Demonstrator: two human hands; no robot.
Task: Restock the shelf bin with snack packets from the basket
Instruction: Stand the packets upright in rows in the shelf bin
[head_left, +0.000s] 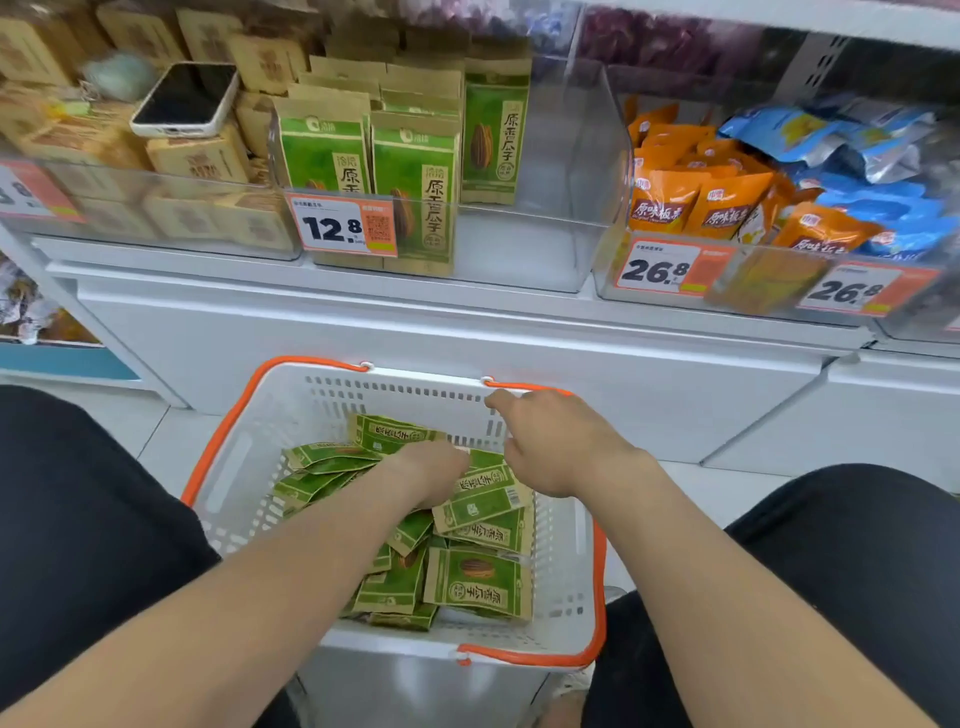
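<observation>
Your knees (78, 519), in dark cloth, framed the bottom corners, with both bare forearms reaching forward between them.

Item: basket (566, 571), white plastic with orange handles, standing on the floor between your knees, below the shelf.

Item: snack packets (478, 577), green and kraft-brown, lying loose and overlapping in the basket.

Item: left hand (431, 475), lowered into the pile. Its fingers were buried among the packets, so you could not tell whether it gripped one.

Item: right hand (556, 447), back upward, near the basket's far wall above the packets. Its fingers were bent downward and hidden; whether it held anything could not be told.

Item: shelf bin (519, 249), clear plastic, on the shelf above. Matching packets (415, 171) stood upright in its left part, and its right part was bare. A price tag (337, 226) reading 12.8 hung on its front.

Item: phone (184, 98), face up on brown boxes (197, 161) in the bin to the left.

Item: orange packets (675, 192) and blue packets (857, 145), heaped in the bin to the right.
</observation>
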